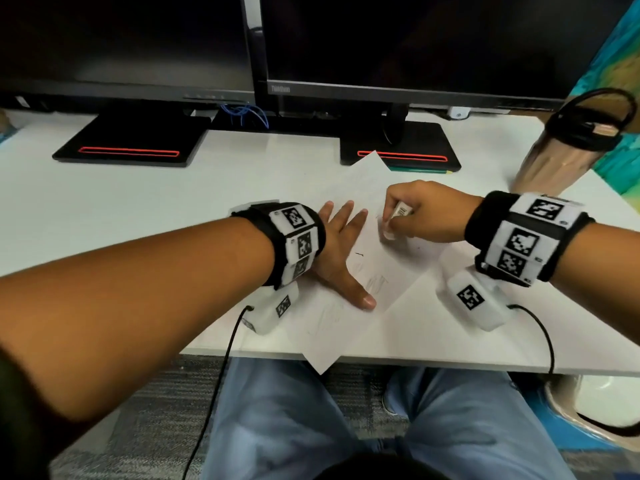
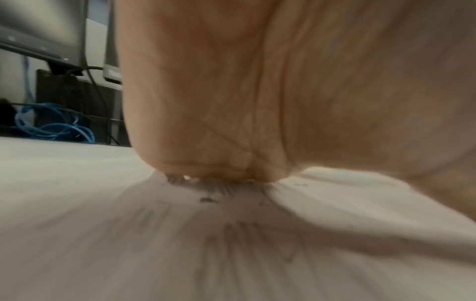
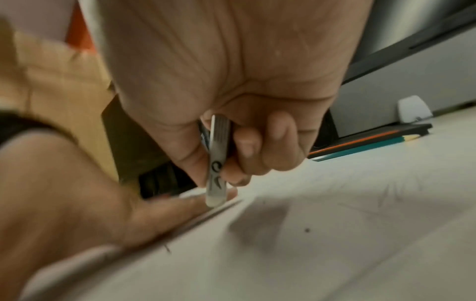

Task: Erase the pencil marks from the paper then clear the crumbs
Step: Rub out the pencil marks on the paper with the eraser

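Paper (image 1: 349, 202) being pinned flat by left hand (image 1: 341, 251), fingers spread — eraser (image 1: 398, 218) being pinched by right hand (image 1: 424, 211), tip on sheet.

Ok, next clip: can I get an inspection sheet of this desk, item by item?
Surface: white desk, near edge in view.
Job's things: white paper sheet lying askew, one corner past the desk edge, faint pencil marks remaining; white sleeved eraser tip down on it.
Clutter: brown tumbler with black strap; pencils by the monitor base.
Grips: left hand flat on paper; right hand pinching eraser.
Cables: black wrist leads; blue cable bundle.
Surroundings: two dark monitors; grey carpet.
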`<state>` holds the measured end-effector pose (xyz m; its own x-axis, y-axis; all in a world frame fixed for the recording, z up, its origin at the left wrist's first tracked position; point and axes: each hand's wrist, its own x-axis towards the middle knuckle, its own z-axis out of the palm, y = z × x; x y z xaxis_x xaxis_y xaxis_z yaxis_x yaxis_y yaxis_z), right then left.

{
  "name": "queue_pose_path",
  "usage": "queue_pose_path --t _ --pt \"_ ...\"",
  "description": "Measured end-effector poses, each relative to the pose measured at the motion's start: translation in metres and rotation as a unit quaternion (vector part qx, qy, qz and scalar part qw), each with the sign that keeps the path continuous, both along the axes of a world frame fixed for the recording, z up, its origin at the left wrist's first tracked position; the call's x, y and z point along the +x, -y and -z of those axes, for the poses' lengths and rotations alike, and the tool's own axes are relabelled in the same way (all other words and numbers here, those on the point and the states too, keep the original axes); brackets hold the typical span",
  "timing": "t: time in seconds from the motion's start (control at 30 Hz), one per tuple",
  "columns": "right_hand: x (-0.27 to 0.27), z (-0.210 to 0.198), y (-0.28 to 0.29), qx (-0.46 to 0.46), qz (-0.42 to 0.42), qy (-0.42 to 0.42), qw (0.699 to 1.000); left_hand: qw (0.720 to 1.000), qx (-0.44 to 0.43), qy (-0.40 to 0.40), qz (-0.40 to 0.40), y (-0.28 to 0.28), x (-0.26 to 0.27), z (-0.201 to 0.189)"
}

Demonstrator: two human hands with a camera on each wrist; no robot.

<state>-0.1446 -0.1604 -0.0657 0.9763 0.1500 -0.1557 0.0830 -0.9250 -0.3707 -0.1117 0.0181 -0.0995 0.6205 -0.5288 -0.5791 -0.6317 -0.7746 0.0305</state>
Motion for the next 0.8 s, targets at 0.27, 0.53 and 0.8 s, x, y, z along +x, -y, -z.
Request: queue_pose_path --t 0.27,0.53,0.8 --pt "-0.011 -0.008 0.012 0.097 0.031 0.015 0.995 0.999 0.015 0.012 -0.039 -0.029 -0.011 -0.014" --pt "-0.054 -0.005 0.082 0.043 0.177 0.082 0.98 0.998 0.031 -0.04 0.035 -0.029 -0.024 -0.008" --pt "-0.068 0.016 0.126 -0.117 0.268 0.021 0.956 0.996 0.042 -0.059 0.047 -0.031 0.001 -0.01"
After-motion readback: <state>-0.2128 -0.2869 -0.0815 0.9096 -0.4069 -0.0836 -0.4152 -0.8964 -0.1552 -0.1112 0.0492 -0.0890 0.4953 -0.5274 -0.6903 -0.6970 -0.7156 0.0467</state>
